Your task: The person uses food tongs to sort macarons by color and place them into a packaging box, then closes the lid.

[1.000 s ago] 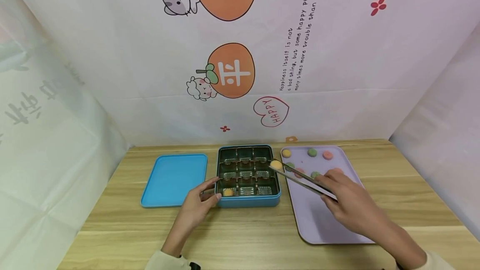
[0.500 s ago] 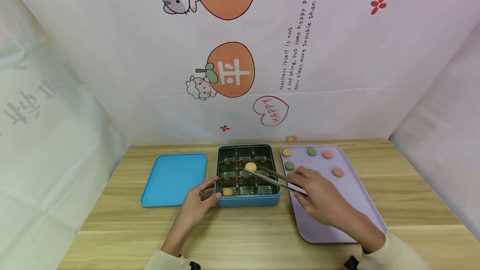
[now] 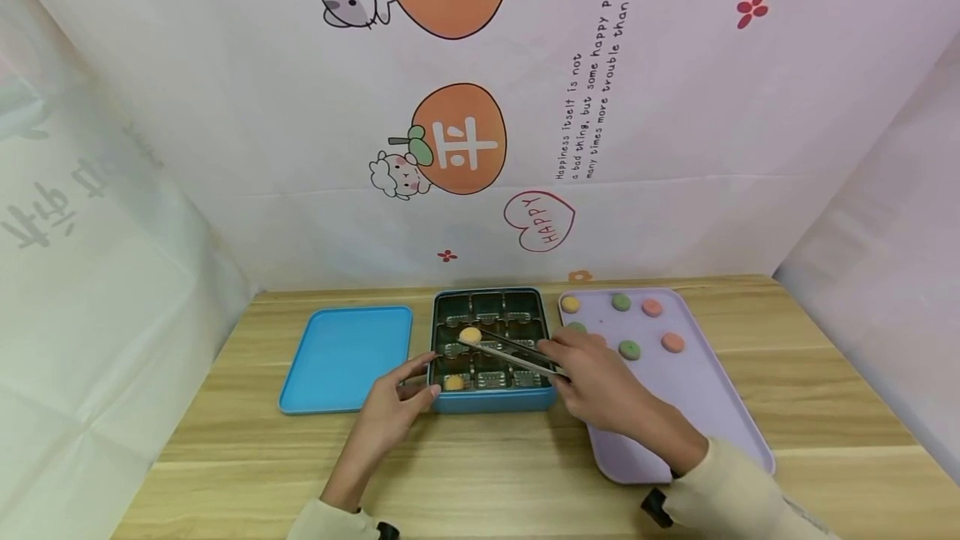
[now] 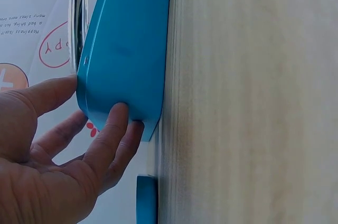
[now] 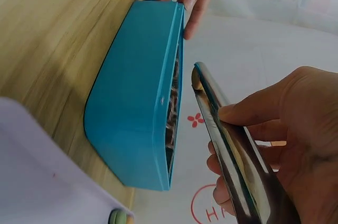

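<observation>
In the head view my right hand grips metal tongs, their tips pinching a yellow macaron. That macaron hangs over the left part of the middle row in a blue box with a clear divided insert. Another yellow macaron lies in the front left compartment. My left hand touches the box's left side near its front corner; in the left wrist view its fingers rest fairly straight on the blue wall. The right wrist view shows my thumb and fingers around the tongs, above the box rim.
A lilac tray lies right of the box, bearing several macarons: yellow, green and pink. My right hand partly covers some. Left of the box lies a flat blue lid. A printed cloth hangs behind the wooden table.
My right hand has carried the yellow macaron in the tongs leftward, from the tray's left edge across the box to its left part. The left hand has stayed at the box.
</observation>
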Available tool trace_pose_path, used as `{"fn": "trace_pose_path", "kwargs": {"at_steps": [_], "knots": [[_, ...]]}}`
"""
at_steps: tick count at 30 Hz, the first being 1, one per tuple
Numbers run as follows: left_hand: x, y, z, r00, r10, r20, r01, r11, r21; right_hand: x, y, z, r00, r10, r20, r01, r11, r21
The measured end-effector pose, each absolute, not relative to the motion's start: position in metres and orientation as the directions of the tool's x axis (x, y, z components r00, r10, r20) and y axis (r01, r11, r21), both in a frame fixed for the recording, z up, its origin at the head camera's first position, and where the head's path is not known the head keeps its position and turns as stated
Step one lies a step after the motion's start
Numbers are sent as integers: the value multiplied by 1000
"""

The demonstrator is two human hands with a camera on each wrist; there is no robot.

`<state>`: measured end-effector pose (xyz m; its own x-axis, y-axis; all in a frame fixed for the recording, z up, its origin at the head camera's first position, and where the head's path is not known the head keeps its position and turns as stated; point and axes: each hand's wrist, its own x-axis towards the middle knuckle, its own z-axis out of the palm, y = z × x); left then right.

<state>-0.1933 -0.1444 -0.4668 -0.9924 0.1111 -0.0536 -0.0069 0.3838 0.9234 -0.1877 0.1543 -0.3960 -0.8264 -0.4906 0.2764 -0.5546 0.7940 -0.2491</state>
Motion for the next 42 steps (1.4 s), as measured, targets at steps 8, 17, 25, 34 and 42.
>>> {"fn": "trace_pose_path", "kwargs": {"at_steps": [8,17,25,34,42], "knots": [[-194,-145,-468,-993,109,-53,-7,380,925,-200,137,-399,-841,-493,224,-539,800,-265],[-194,-145,-467,-993,109,-51,-7,373,928,-207,124,-398,-864,-474,170,-503,825,-257],[-194,-145,-468,-993,108,-45,-1,378,926,-209,121,-401,-876,-459,149,-482,842,-243],[-194,-144,-467,-992,107,-60,-19,351,936,-209,121,-403,-876,-456,158,-482,839,-252],[-194,-144,-467,-992,110,-62,-22,335,942,-208,122,-404,-881,-448,150,-472,837,-276]]}}
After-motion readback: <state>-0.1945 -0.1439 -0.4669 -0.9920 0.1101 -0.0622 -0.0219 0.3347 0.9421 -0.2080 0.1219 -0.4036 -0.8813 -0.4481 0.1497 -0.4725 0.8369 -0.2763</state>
